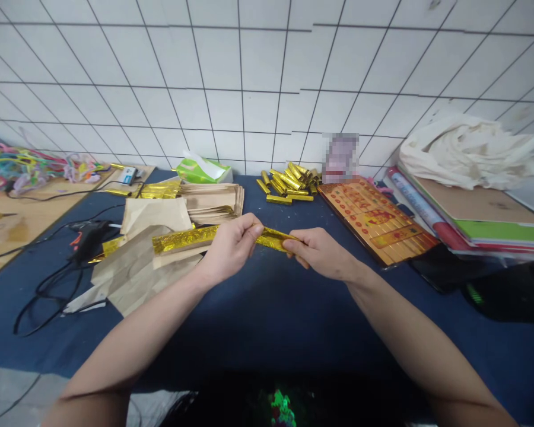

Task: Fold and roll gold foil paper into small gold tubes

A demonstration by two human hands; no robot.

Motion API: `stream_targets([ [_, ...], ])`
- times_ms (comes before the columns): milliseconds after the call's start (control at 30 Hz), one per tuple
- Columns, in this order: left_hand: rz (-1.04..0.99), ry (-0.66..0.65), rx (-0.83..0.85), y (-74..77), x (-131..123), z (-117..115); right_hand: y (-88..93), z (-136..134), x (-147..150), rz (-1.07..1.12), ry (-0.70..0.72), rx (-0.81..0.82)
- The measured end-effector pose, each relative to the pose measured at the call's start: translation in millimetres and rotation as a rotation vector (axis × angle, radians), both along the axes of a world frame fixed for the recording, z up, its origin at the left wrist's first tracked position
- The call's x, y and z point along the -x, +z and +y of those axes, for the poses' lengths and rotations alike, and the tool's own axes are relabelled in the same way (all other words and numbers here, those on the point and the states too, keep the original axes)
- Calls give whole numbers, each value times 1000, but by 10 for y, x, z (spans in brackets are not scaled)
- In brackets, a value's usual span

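Note:
Between my two hands stretches a long strip of shiny gold foil paper [273,238], raised over the dark blue table. My left hand [234,246] pinches it near its middle, and part of it seems to run on leftward as a gold band [182,239] over the brown paper; whether that is one piece I cannot tell. My right hand [318,250] grips the strip's right end between thumb and fingers. Beyond the hands lies a pile of short gold foil rolls [291,181]. Left of them sits a stack of tan paper sheets [213,198].
A black glue gun [89,240] with its cord lies at left, beside crumpled brown paper [133,276]. A green tissue pack [204,169] stands near the tiled wall. On the right are an orange-gold printed packet [378,219], folders [493,216] and white cloth [467,148].

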State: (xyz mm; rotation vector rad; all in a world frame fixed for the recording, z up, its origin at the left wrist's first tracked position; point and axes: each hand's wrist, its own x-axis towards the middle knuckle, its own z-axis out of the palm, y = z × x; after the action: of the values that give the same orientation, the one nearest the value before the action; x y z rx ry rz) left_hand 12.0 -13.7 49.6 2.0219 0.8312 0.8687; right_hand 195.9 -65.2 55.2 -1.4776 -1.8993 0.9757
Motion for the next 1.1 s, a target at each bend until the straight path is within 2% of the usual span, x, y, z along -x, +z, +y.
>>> stream_targets([
  [100, -51, 12, 1, 15, 13, 30, 7, -2, -22, -25, -16, -108],
  [200, -92, -8, 11, 17, 12, 34, 0, -2, 2, 42, -32, -123],
  [367, -148, 5, 31, -18, 3, 22, -70, 14, 79, 275, -176, -156],
  [500, -183, 52, 27, -71, -13, -7, -116, 15, 100, 243, -269, -259],
  [600, -204, 63, 54, -103, -27, -24, -109, 11, 83, 128, -263, -303],
  [800, -295, 104, 110, -136, -47, -3, -51, 15, 45, 214, -140, -189],
  [967, -291, 95, 137, -146, -52, -1, -5, 0, 36, 142, -144, -253],
  [1100, -288, 81, 159, -161, -69, -29, -17, 14, 26, 184, -128, -185],
])
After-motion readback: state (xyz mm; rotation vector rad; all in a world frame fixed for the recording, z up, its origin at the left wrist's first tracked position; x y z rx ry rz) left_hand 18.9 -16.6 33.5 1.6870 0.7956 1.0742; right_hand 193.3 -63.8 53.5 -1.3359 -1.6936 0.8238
